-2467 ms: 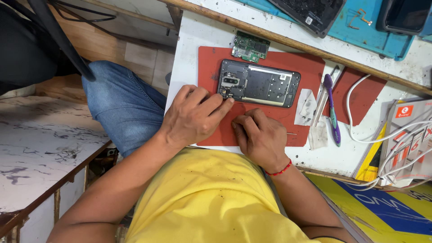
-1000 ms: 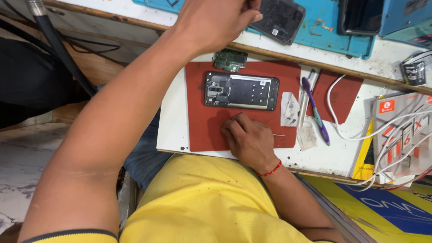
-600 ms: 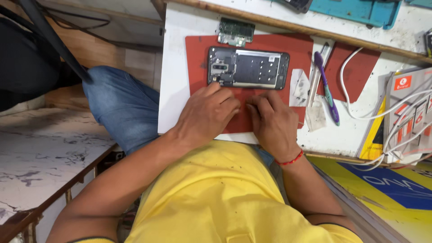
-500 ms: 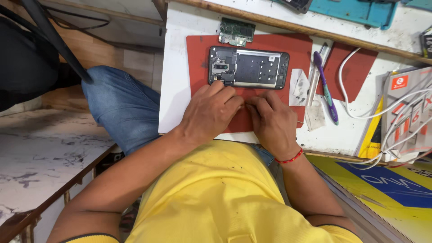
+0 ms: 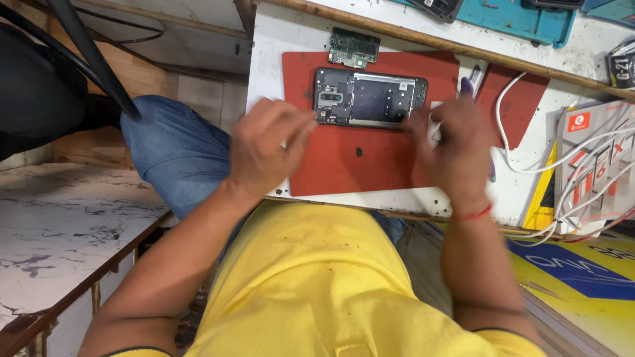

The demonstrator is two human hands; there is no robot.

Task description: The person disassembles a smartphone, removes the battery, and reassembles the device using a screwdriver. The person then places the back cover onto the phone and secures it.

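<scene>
An opened phone [image 5: 370, 98] lies flat at the top of a red mat [image 5: 357, 155], its back cover off so the dark frame, camera block and metal shield are bare. The left hand [image 5: 264, 152] sits at the phone's left end, fingers loosely curled with the tips at the bottom-left corner; it is blurred, so whether it pinches anything cannot be told. The right hand [image 5: 453, 142] is at the phone's right end, fingers bent down toward that corner and also blurred — no clear grip can be read there either.

The phone looks light, thin and stiff, but with its insides bare it is likely fragile: the safe hold would be the long outer edges of the frame, not the open middle. The mat looks soft and grippy, so the phone should not slide much on it.

Just above the phone, at the mat's top edge, lies a small green circuit board [image 5: 355, 47]. Below the phone, a tiny dark speck [image 5: 359, 151] sits on the mat — possibly a screw, too small to tell. Right of the phone, white cables [image 5: 529, 142] loop across the white table [image 5: 268, 73], near a second red mat piece [image 5: 516, 99]. Further above the phone a teal tray [image 5: 522, 18] rests past a wooden strip. Left of the phone, beyond the table's edge, is a worn marble floor [image 5: 66, 225].
</scene>
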